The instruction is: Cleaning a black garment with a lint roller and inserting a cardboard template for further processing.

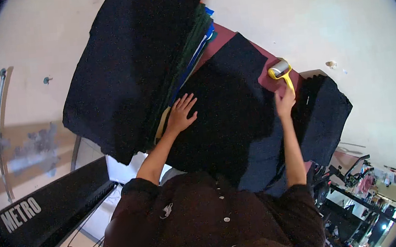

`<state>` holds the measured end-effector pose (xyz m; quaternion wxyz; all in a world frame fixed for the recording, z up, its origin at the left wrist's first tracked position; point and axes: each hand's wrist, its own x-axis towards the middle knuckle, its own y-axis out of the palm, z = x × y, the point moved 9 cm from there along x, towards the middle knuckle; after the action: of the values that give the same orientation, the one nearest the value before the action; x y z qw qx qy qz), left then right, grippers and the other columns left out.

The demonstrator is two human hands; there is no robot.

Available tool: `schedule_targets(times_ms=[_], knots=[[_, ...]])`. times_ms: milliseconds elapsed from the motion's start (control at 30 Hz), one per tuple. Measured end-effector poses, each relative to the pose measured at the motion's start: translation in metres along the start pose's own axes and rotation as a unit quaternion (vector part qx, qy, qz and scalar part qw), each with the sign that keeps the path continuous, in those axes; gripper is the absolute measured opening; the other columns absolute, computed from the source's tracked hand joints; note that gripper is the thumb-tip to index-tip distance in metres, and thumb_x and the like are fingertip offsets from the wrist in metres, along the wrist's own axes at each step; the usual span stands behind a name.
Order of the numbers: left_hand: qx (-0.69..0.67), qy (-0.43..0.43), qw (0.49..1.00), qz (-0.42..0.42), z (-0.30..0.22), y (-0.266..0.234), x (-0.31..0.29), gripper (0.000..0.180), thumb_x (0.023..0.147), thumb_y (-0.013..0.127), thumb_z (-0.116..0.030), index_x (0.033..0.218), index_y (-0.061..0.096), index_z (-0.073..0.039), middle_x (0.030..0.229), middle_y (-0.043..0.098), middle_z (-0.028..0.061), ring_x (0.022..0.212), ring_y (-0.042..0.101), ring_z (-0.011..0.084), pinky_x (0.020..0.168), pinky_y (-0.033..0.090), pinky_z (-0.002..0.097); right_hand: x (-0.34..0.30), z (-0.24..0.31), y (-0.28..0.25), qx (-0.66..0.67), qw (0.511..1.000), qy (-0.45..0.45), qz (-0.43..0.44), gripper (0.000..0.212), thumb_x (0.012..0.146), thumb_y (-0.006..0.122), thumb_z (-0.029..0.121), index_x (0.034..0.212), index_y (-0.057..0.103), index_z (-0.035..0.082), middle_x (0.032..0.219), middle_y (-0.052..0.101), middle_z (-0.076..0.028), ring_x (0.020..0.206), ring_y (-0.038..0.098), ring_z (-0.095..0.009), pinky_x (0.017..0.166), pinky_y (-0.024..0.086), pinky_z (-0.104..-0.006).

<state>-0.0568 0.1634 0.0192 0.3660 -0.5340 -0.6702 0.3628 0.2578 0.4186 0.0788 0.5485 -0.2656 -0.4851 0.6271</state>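
A flat piece of black cloth [227, 106] lies in front of me on a maroon surface [271, 81]. My left hand [181, 114] rests on the cloth's left side, palm down with its fingers stretched out. My right hand [285, 102] is closed around the yellow handle of a lint roller [279, 70]. The roller's pale cylinder points away from me, by the cloth's far right edge. Whether it touches the cloth I cannot tell.
A tall stack of dark cloth pieces [129, 68], with blue and green edges showing, stands at the left. A lower black stack [325, 115] is at the right. Beyond is a pale wall [292, 7]. A black panel [57, 210] stands lower left; gym-like equipment [354, 184] lower right.
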Motion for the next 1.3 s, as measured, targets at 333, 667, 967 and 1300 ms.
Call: schedule_targets(times_ms=[333,667,967,1300], knots=[[-0.225,-0.139,0.956,-0.128,-0.013,-0.034,-0.11,0.032,0.082,0.055,-0.011,0.113,0.051,-0.002,0.123,0.049,0.0141,0.117,0.044,0.0312,0.1,0.031,0.0459,-0.328,0.02,-0.002,0.015,0.986,0.117,0.12,0.049,0.077,0.064,0.022,0.121,0.046,0.013,0.125,0.043,-0.014,0.114,0.04,-0.034,0.092,0.032,-0.0485],[-0.338,-0.366,0.864,-0.077,0.075,0.005,-0.197,0.042,0.082,0.062,-0.036,0.099,0.055,0.002,0.091,0.06,0.019,0.088,0.057,0.0325,0.08,0.043,0.0388,-0.408,-0.002,-0.009,-0.062,0.974,0.218,-0.003,0.052,0.075,0.063,0.022,0.121,0.043,0.007,0.132,0.036,-0.019,0.117,0.036,-0.038,0.091,0.034,-0.0514],[-0.224,-0.307,0.925,0.029,0.056,-0.025,-0.144,0.053,0.088,0.045,-0.049,0.109,0.057,-0.001,0.101,0.061,0.021,0.092,0.059,0.0351,0.082,0.044,0.0389,-0.409,-0.001,-0.013,-0.049,0.972,0.23,-0.022,0.05,0.074,0.064,0.021,0.12,0.045,0.009,0.13,0.037,-0.016,0.116,0.038,-0.036,0.09,0.035,-0.0502],[-0.393,-0.392,0.832,-0.006,0.061,-0.008,-0.137,0.043,0.09,0.048,-0.033,0.113,0.054,0.003,0.112,0.057,0.0213,0.105,0.054,0.0314,0.088,0.04,0.0354,-0.404,-0.003,-0.016,-0.031,0.969,0.245,0.018,0.05,0.072,0.066,0.019,0.118,0.047,0.011,0.128,0.039,-0.015,0.114,0.039,-0.035,0.09,0.037,-0.0489]])
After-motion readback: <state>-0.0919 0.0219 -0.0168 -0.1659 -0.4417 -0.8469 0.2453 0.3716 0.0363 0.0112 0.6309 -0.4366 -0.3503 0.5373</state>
